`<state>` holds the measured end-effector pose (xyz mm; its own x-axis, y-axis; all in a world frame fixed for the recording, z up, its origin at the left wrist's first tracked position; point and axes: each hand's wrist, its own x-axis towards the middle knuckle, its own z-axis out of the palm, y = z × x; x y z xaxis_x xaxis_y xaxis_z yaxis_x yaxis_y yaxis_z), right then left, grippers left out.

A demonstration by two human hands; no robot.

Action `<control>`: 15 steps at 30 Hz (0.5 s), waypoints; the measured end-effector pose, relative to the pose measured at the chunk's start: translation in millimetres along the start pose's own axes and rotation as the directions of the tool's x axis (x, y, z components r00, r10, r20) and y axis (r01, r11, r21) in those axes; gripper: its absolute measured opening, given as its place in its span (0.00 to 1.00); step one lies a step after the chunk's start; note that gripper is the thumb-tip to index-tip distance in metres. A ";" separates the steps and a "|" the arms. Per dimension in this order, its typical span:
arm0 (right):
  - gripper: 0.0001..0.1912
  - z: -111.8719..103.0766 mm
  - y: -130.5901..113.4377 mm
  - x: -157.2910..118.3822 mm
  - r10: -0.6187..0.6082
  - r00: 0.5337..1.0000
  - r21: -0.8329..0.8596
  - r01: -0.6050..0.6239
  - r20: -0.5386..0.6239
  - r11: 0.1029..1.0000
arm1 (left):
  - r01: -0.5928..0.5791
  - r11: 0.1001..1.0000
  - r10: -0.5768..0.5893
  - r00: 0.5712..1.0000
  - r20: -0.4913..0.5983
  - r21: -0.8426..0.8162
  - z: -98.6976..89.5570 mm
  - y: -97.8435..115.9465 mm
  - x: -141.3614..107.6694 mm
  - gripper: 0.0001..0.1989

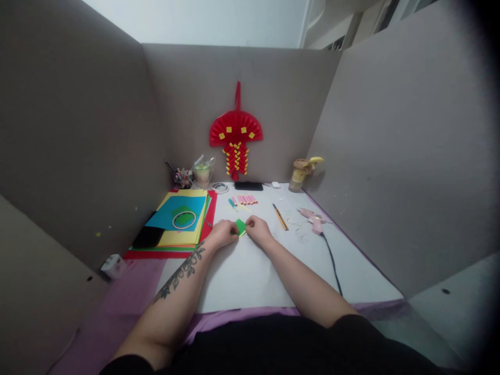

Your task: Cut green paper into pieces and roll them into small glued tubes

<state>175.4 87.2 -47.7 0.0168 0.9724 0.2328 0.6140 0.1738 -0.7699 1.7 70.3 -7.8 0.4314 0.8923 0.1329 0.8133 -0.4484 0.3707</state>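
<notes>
Green paper (241,226) sits pinched by left hand (224,233) and right hand (259,230) fingers on my feed. I'd judge this folding; the next move calls for even pressure.

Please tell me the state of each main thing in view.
Green paper, held by left hand and right hand.
Glue gun, lying down, cord attached.
Paper sheets, stacked unevenly.
Pink rolls, lined up.
Red fan ornament, hanging, spread.
Black phone, lying flat.
Brown-lidded cup, upright.
Yellow tool, lying flat.
</notes>
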 end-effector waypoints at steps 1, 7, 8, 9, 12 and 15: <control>0.06 0.1 0.4 0.1 -0.002 1.000 -0.003 0.002 0.001 1.000 | -0.004 1.000 0.004 1.000 0.002 0.001 0.3 -0.3 0.1 0.09; 0.08 0.4 0.9 0.3 0.004 1.000 -0.019 -0.004 -0.001 1.000 | -0.004 1.000 0.004 1.000 -0.003 0.010 1.1 -0.9 0.0 0.09; 0.08 0.3 0.6 0.1 0.006 1.000 -0.019 -0.006 0.000 1.000 | -0.009 1.000 0.009 1.000 -0.004 0.009 0.9 -0.7 -0.1 0.08; 0.07 0.1 0.3 -0.1 0.010 1.000 -0.019 -0.010 0.001 1.000 | -0.010 1.000 0.010 1.000 -0.005 0.007 0.6 -0.5 -0.1 0.08; 0.08 -0.4 -0.4 -0.5 0.015 1.000 -0.025 -0.015 0.004 1.000 | -0.001 1.000 0.001 1.000 0.001 0.005 -0.3 0.4 -0.2 0.08; 0.08 -0.6 -0.4 -0.4 0.010 1.000 -0.033 -0.010 0.003 0.999 | 0.008 1.000 -0.009 1.000 0.008 0.009 -1.4 1.7 -0.5 0.08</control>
<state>175.7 86.6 -47.1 0.0208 0.9745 0.2233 0.6397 0.1586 -0.7521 2.3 69.2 -5.9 0.4273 0.8957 0.1228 0.8205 -0.4413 0.3633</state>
